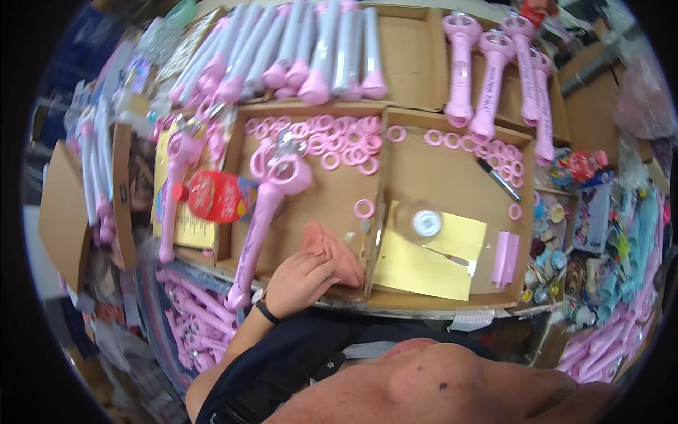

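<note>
My left hand, with a dark band on its wrist, rests near the front edge of the cardboard tray with its fingers closed on a salmon-orange cloth. The cloth bunches up beyond the fingertips. To the left of the hand, a pink wand handle with a ring-shaped head leans across the tray. A red bottle lies beside it. Beyond the cloth sits a single pink ring, with a small brush-like tool close by. My right hand does not show.
Many pink rings lie along the tray's back. The right tray holds yellow paper, a jar, a screwdriver-like tool and a black marker. Wands with pale tubes stand behind. Pink handles fill a bag at lower left.
</note>
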Tool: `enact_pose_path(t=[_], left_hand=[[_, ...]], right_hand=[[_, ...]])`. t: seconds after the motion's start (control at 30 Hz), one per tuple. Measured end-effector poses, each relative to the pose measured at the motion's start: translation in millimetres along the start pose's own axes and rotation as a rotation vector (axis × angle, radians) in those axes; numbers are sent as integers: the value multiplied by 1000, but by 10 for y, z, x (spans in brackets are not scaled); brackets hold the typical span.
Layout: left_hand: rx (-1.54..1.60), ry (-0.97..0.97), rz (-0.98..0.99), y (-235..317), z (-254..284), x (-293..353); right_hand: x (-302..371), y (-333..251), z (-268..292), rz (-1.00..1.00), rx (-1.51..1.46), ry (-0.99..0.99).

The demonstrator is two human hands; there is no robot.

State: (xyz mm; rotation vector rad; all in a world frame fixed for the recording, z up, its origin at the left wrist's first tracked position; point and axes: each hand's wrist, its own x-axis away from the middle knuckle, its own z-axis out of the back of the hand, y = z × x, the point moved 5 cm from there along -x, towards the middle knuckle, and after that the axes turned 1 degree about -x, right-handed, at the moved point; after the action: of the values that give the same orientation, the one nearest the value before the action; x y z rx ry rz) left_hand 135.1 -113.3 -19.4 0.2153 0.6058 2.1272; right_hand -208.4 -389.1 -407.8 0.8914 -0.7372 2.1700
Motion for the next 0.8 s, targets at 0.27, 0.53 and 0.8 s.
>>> enact_pose_path(t=[0.27, 0.53, 0.8], left_hand=[[-6, 250, -93, 279, -137, 779], [319, -167, 634, -418, -1236, 2307], [606, 372, 1220, -2411, -3276, 3055]], right_hand=[[-757, 325, -424, 445, 317, 245], [-1325, -45, -479, 964, 681, 636], [-725, -535, -113, -77, -1580, -193]])
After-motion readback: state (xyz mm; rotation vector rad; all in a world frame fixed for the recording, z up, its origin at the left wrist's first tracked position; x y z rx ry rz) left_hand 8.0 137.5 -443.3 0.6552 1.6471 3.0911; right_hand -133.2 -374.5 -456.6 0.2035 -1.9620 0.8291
